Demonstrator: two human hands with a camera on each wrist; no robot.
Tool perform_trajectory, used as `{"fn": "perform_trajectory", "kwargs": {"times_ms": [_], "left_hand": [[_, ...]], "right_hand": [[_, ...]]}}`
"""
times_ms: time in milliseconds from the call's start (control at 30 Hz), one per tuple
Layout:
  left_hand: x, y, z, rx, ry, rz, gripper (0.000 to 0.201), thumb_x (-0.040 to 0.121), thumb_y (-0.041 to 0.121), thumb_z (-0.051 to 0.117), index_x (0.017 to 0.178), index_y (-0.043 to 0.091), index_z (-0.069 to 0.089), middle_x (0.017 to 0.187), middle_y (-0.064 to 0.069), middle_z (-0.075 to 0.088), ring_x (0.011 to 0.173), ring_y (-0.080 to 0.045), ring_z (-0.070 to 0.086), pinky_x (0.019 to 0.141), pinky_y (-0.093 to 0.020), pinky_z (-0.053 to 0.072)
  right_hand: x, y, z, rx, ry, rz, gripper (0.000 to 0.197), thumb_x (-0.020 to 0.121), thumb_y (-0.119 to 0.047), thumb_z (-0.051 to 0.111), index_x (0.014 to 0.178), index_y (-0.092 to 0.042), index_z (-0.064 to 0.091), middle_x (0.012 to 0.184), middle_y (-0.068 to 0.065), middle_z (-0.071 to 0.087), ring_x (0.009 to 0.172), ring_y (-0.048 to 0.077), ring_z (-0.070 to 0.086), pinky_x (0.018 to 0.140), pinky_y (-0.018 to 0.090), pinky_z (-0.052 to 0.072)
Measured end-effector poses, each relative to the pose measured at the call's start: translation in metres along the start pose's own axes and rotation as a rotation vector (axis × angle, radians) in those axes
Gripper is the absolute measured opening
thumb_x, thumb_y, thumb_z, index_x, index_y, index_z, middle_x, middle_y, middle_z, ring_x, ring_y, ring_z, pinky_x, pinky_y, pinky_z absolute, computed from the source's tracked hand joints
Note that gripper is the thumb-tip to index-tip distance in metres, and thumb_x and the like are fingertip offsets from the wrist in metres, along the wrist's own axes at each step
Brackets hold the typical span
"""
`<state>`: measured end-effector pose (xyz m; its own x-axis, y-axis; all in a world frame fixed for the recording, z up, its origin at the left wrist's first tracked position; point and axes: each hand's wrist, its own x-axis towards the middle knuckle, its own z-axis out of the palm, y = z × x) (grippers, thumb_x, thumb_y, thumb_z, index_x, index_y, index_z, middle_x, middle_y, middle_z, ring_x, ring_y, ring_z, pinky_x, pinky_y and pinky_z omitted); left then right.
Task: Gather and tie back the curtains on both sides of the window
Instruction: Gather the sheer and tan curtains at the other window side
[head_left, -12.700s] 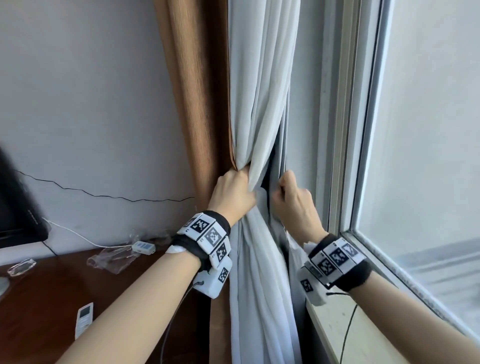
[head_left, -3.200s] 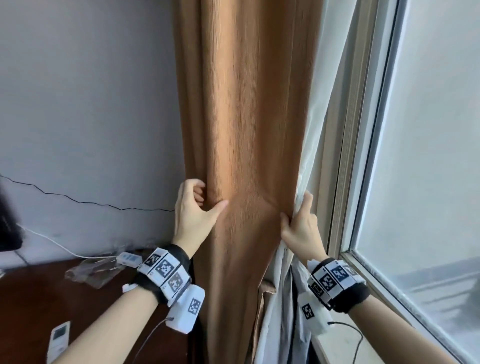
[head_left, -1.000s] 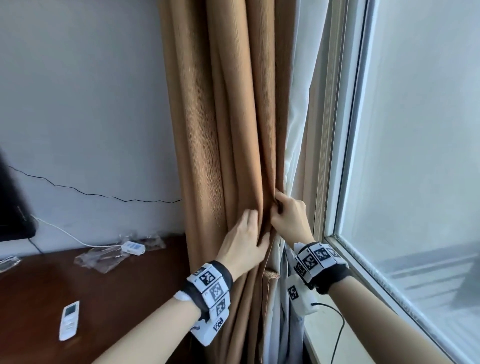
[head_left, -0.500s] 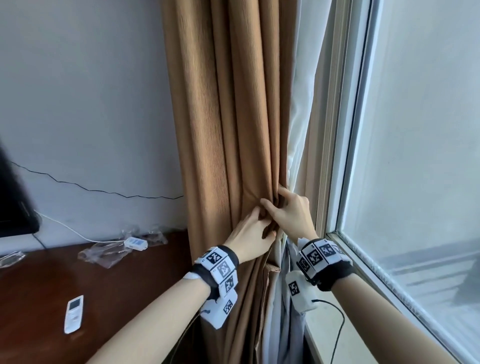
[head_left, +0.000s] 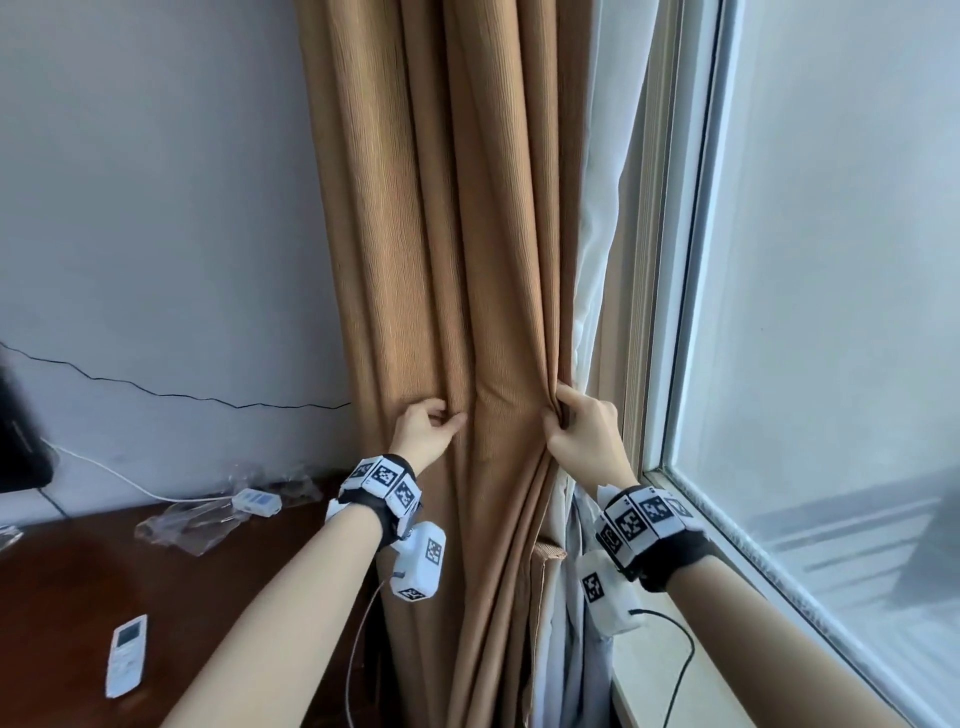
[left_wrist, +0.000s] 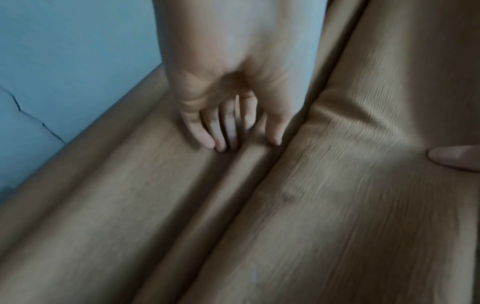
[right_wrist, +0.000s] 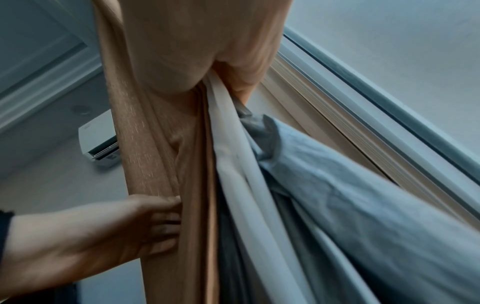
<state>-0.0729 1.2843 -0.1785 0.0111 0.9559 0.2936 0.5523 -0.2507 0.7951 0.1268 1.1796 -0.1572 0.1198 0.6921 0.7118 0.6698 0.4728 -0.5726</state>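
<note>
A brown ribbed curtain (head_left: 457, 249) hangs in folds left of the window, with a white sheer curtain (head_left: 597, 234) behind its right edge. My left hand (head_left: 447, 418) pinches a fold on the curtain's left part between thumb and fingers (left_wrist: 215, 133). My right hand (head_left: 558, 410) grips the brown curtain's right edge at about the same height. In the right wrist view the brown fabric (right_wrist: 161, 144) and the sheer fabric (right_wrist: 259, 195) bunch together under the right palm.
The window pane (head_left: 831, 312) and its sill (head_left: 670, 675) are on the right. At the lower left is a dark wooden desk (head_left: 62, 597) with a white remote (head_left: 127, 654), a crumpled plastic bag (head_left: 187, 525) and a white adapter (head_left: 257, 501). An air conditioner (right_wrist: 100, 142) hangs high on the wall.
The hands were together at the curtain's right edge. My left hand has moved left to another fold, and the brown fabric between the hands is now spread wider.
</note>
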Motion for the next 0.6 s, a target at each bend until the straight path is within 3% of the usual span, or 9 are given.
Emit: {"fn": "perform_trajectory", "kwargs": {"times_ms": [100, 167, 267, 400, 600], "left_hand": [[0.002, -0.001, 0.015, 0.001, 0.006, 0.030, 0.016, 0.085, 0.025, 0.069, 0.084, 0.010, 0.067, 0.081, -0.004, 0.068, 0.081, -0.025, 0.065, 0.071, -0.029, 0.046], [-0.001, -0.006, 0.017, 0.031, 0.018, 0.019, 0.020, 0.088, 0.026, 0.064, 0.093, 0.006, 0.067, 0.086, -0.008, 0.068, 0.083, -0.027, 0.063, 0.070, -0.025, 0.043], [-0.006, -0.016, 0.007, 0.060, 0.021, -0.002, 0.027, 0.091, 0.030, 0.059, 0.109, 0.011, 0.065, 0.103, -0.010, 0.067, 0.093, -0.026, 0.062, 0.082, -0.026, 0.044], [-0.014, -0.020, -0.018, 0.076, 0.068, 0.020, 0.017, 0.092, 0.025, 0.060, 0.098, 0.012, 0.068, 0.093, -0.005, 0.068, 0.090, -0.024, 0.062, 0.078, -0.025, 0.042], [-0.022, -0.018, -0.031, 0.081, 0.132, 0.004, 0.016, 0.091, 0.023, 0.062, 0.098, 0.011, 0.069, 0.093, -0.004, 0.067, 0.088, -0.019, 0.059, 0.077, -0.022, 0.039]], "right_hand": [[0.000, 0.002, 0.000, 0.000, 0.014, 0.011, 0.047, 0.081, 0.001, 0.053, 0.059, -0.032, 0.030, 0.046, -0.011, 0.029, 0.047, 0.013, 0.029, 0.051, 0.023, 0.029], [0.000, 0.002, 0.001, 0.004, 0.011, 0.013, 0.045, 0.081, 0.002, 0.052, 0.059, -0.031, 0.031, 0.048, -0.011, 0.030, 0.049, 0.012, 0.030, 0.052, 0.025, 0.031], [0.001, 0.000, 0.004, 0.000, -0.003, 0.030, 0.044, 0.080, 0.003, 0.051, 0.058, -0.029, 0.030, 0.050, -0.008, 0.033, 0.050, 0.014, 0.032, 0.052, 0.027, 0.032], [0.003, -0.010, 0.012, 0.016, -0.018, 0.042, 0.047, 0.079, 0.004, 0.050, 0.056, -0.031, 0.029, 0.046, -0.009, 0.032, 0.048, 0.013, 0.032, 0.049, 0.020, 0.028], [0.005, -0.013, 0.016, 0.013, -0.029, 0.058, 0.042, 0.076, 0.006, 0.050, 0.058, -0.022, 0.024, 0.050, -0.007, 0.022, 0.054, 0.016, 0.019, 0.053, 0.029, 0.024]]}}
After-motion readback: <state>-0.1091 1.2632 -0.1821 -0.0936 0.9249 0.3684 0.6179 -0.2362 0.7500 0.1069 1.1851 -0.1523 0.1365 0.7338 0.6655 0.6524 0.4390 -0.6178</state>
